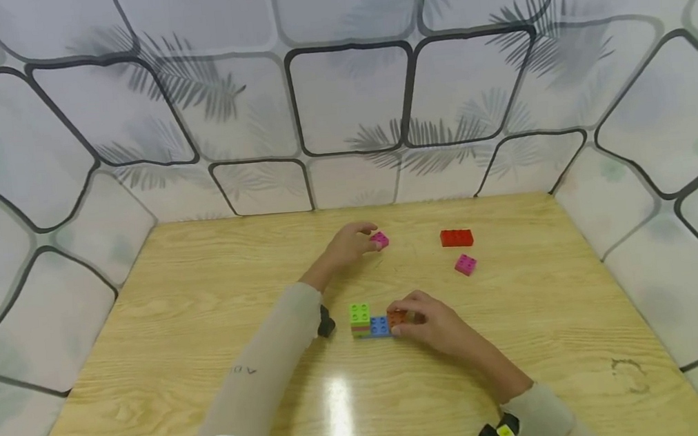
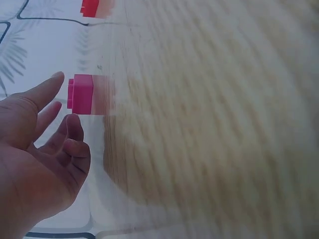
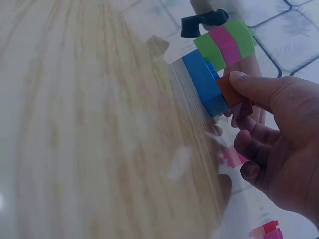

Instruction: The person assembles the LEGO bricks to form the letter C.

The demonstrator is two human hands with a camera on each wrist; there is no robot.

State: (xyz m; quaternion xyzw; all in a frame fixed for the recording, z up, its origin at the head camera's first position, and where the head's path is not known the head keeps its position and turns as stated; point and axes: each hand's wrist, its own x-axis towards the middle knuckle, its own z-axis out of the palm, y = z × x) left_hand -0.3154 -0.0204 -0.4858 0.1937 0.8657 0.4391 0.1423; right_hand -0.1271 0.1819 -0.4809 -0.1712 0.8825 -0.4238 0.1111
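Note:
On a blue base brick [image 1: 379, 326] stands a stack [image 1: 360, 317] of green, pink and green at its left end. At the right end the right hand [image 1: 436, 324] pinches an orange-brown brick [image 1: 398, 318] between thumb and fingers; in the right wrist view this brick [image 3: 231, 92] sits against the blue brick [image 3: 202, 82]. Farther back, the left hand [image 1: 351, 244] reaches over a pink brick [image 1: 380, 239]. The left wrist view shows the left hand [image 2: 47, 149] with thumb and fingers apart beside the pink brick [image 2: 82, 94], which stands on the table.
A red brick [image 1: 457, 237] and another pink brick [image 1: 466, 264] lie at the back right of the wooden table [image 1: 206, 293]. A patterned covering [image 1: 351, 100] rises behind the table and at its sides. Light glares off the front of the tabletop.

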